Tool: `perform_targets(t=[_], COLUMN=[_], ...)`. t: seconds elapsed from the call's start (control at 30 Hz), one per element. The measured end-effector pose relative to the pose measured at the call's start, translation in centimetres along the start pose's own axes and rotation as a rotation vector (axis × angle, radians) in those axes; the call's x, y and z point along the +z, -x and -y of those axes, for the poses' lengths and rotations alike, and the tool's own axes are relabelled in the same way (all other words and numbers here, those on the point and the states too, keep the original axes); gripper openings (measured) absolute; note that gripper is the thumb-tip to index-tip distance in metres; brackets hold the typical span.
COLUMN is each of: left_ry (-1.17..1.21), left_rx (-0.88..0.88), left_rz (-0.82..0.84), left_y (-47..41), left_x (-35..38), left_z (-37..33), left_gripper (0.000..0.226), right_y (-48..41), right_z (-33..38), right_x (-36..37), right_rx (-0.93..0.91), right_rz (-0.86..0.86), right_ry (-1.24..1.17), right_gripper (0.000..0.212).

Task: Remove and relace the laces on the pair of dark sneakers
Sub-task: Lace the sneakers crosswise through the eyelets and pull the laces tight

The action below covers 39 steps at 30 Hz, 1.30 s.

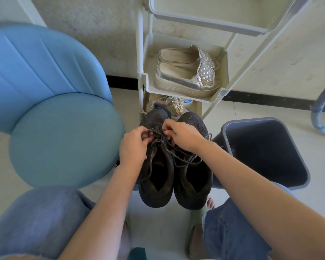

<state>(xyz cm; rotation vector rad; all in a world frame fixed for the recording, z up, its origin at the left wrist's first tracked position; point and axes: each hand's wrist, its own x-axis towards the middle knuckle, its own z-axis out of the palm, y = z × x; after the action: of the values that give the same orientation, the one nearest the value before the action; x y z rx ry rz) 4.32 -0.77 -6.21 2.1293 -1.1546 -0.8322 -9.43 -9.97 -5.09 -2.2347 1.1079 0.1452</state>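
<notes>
Two dark sneakers stand side by side on the pale floor, toes pointing away from me: the left sneaker point(156, 177) and the right sneaker point(193, 181). A dark speckled lace point(184, 160) runs across the left sneaker's upper eyelets, and its loose ends trail over the right sneaker. My left hand point(133, 145) pinches a loop of that lace over the left sneaker's tongue. My right hand point(184, 136) pinches the lace just beside it, fingers curled down. Both hands hide the eyelets beneath them.
A blue padded chair point(64, 136) stands close on the left. A grey bin point(266, 147) stands right of the sneakers. Behind them rises a cream shoe rack point(184, 91) holding silver platform shoes point(188, 72). My knees in blue jeans frame the bottom.
</notes>
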Motion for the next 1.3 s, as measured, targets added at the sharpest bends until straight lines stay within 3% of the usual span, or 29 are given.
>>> perform_targets(t=[0.1, 0.2, 0.3, 0.37, 0.47, 0.63, 0.77, 0.9, 1.0, 1.3], left_ry=[0.025, 0.091, 0.111, 0.069, 0.024, -0.06, -0.06, -0.156, -0.192, -0.003], left_rx=[-0.011, -0.082, -0.143, -0.119, -0.074, -0.051, 0.029, 0.128, 0.096, 0.017], left_rz=[0.0, -0.021, -0.02, 0.047, 0.128, 0.18, 0.127, 0.116, 0.123, 0.128], left_y=[0.0, -0.1, 0.0, 0.1, 0.3, 0.2, 0.6, 1.1, 1.2, 2.0], left_x=[0.1, -0.3, -0.8, -0.9, -0.7, -1.0, -1.0, -1.3, -1.4, -2.3], left_z=[0.0, 0.1, 0.0, -0.1, -0.2, -0.4, -1.0, -1.7, -1.7, -2.0], left_gripper=[0.008, 0.016, 0.008, 0.002, 0.007, 0.005, 0.006, 0.004, 0.004, 0.007], right_y=[0.1, 0.2, 0.7, 1.1, 1.4, 1.6, 1.2, 1.0, 1.2, 1.8], right_z=[-0.1, -0.1, -0.8, -0.9, -0.8, -0.6, -0.3, 0.0, 0.1, 0.4], right_x=[0.2, -0.6, -1.9, -1.9, -1.0, -0.5, -0.1, -0.3, -0.7, -0.8], right_rx=[0.007, 0.051, 0.05, 0.035, 0.042, 0.015, -0.009, 0.018, 0.035, 0.085], right_rz=[0.015, -0.051, -0.034, 0.037, -0.001, -0.048, -0.04, -0.046, -0.044, 0.026], right_ry=[0.032, -0.132, -0.269, -0.278, -0.232, -0.242, -0.196, -0.309, -0.327, -0.324], right_gripper=[0.004, 0.006, 0.004, 0.008, 0.011, 0.019, 0.026, 0.018, 0.013, 0.007])
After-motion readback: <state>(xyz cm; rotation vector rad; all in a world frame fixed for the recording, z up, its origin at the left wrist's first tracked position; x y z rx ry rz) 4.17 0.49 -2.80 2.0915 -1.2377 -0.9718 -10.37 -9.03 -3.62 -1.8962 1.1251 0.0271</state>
